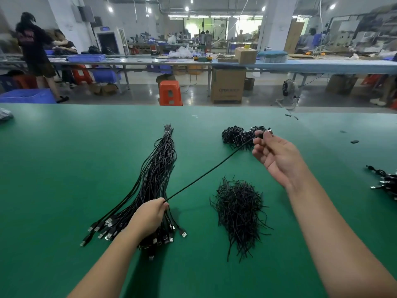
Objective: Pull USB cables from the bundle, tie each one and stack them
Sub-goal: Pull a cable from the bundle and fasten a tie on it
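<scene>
Right hand (277,153) pinches the USB cable (214,168) plug; left hand (150,218) grips the cable bundle (154,173). Risk: taut pull drags neighbouring cables loose.

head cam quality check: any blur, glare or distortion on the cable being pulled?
Head view: the stretched cable is slightly motion-smeared between left hand and right hand; the bundle and tie pile are sharp. Wide-angle bending curves the green table edge. Ceiling lights blow out; the person at far left is blurred.
</scene>
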### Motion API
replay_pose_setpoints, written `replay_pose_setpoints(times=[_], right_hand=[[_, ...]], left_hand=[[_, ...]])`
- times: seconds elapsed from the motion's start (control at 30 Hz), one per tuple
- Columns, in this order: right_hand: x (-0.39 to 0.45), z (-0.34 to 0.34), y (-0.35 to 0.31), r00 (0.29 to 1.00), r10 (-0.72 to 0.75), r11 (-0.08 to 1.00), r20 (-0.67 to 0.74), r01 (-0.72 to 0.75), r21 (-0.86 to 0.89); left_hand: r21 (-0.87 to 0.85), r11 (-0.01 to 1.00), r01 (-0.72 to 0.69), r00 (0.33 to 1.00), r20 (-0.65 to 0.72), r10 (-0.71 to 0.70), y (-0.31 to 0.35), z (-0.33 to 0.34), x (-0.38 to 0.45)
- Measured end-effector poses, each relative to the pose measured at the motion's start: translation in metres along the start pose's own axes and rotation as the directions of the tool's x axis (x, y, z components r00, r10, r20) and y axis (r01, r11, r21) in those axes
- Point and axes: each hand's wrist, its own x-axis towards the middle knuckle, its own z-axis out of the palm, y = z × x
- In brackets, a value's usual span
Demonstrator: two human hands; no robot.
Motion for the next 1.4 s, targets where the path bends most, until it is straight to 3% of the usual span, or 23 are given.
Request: replay_pose_setpoints(times=[0.13, 0.2, 0.23, 0.33, 0.43, 0.5, 0.57, 0.73, 1.07, 1.23, 1.4], right_hand=[[-0.006, 0.009, 0.009, 1.000, 0.003, 0.971, 0.022, 0.002, -0.238], [-0.010, 0.017, 0.014, 1.000, 0.010, 0.934, 0.020, -0.002, -0.358], [-0.011, 0.021, 0.018, 1.000, 0.020, 0.906, 0.023, -0.008, -0.423], [-0.018, 0.037, 0.030, 0.997, 0.039, 0.818, 0.066, 0.007, -0.575], [-0.023, 0.046, 0.044, 0.986, 0.020, 0.758, 0.165, 0.092, -0.645], [-0.024, 0.049, 0.053, 0.977, 0.037, 0.737, 0.211, 0.116, -0.666], [-0.025, 0.051, 0.058, 0.975, 0.046, 0.697, 0.219, 0.125, -0.706], [-0.026, 0.049, 0.060, 0.973, 0.047, 0.663, 0.226, 0.139, -0.736], [-0.027, 0.048, 0.071, 0.981, 0.047, 0.695, 0.189, 0.104, -0.712], [-0.029, 0.052, 0.085, 0.988, 0.145, 0.766, 0.051, -0.080, -0.637], [-0.040, 0.063, 0.094, 0.948, 0.291, 0.823, 0.132, -0.177, -0.540]], left_hand=[[0.115, 0.993, 0.013, 0.933, 0.355, -0.053, 0.018, -0.021, -0.001], [0.136, 0.990, -0.045, 0.891, 0.453, -0.022, 0.037, -0.036, -0.004], [0.081, 0.993, -0.081, 0.888, 0.459, 0.035, 0.048, -0.043, -0.006], [-0.317, 0.942, -0.108, 0.856, 0.453, 0.250, 0.089, -0.065, -0.014], [-0.566, 0.818, -0.102, 0.879, 0.334, 0.341, 0.127, -0.075, -0.014], [-0.551, 0.818, -0.164, 0.931, 0.188, 0.313, 0.144, -0.076, -0.010], [-0.461, 0.864, -0.203, 0.948, 0.127, 0.290, 0.154, -0.075, -0.006], [-0.461, 0.876, -0.143, 0.959, 0.155, 0.238, 0.158, -0.071, -0.003], [-0.312, 0.936, -0.164, 0.971, 0.116, 0.209, 0.156, -0.065, -0.003], [-0.460, 0.863, -0.207, 0.978, -0.106, 0.179, 0.151, -0.067, -0.004], [-0.640, 0.745, -0.189, 0.976, -0.206, 0.071, 0.142, -0.065, -0.002]])
